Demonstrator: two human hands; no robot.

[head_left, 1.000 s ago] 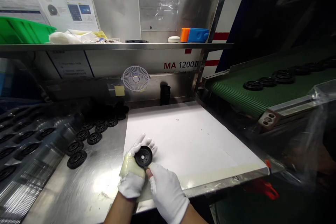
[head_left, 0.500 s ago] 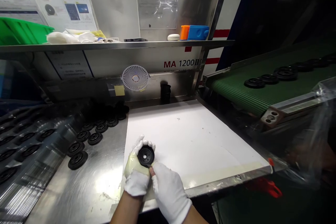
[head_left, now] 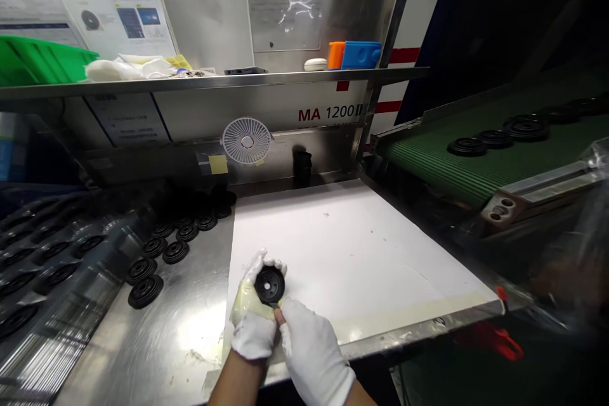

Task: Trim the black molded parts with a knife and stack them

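Shifted slightly rightward in view since the earlier frame: my two gloved hands and the disc between them. Left hand (head_left: 254, 323), in a white cotton glove wrapped with pale tape, cradles a black grooved disc (head_left: 269, 285) from beneath, its fingers curled up around the rim: a clenched grip. Right hand (head_left: 311, 352), also white-gloved, closes on the disc's lower rim, with one uncovered fingertip (head_left: 279, 315) touching it: likewise clenched. The disc faces up toward me, its central hole visible, over the front-left corner of a white sheet (head_left: 352, 247). That sheet covers the right part of a stainless steel surface (head_left: 185, 323). Left of the sheet, on the surface, lie rows of similar black discs (head_left: 145, 292), well apart from my hands. Beyond the sheet's rear edge stands a small white fan (head_left: 246, 141). Right of the surface, a green belt conveyor (head_left: 428, 165) carries more black discs (head_left: 466, 147). Above, a steel shelf (head_left: 214, 79) bears a green tray (head_left: 42, 60) and a blue case (head_left: 360, 55).
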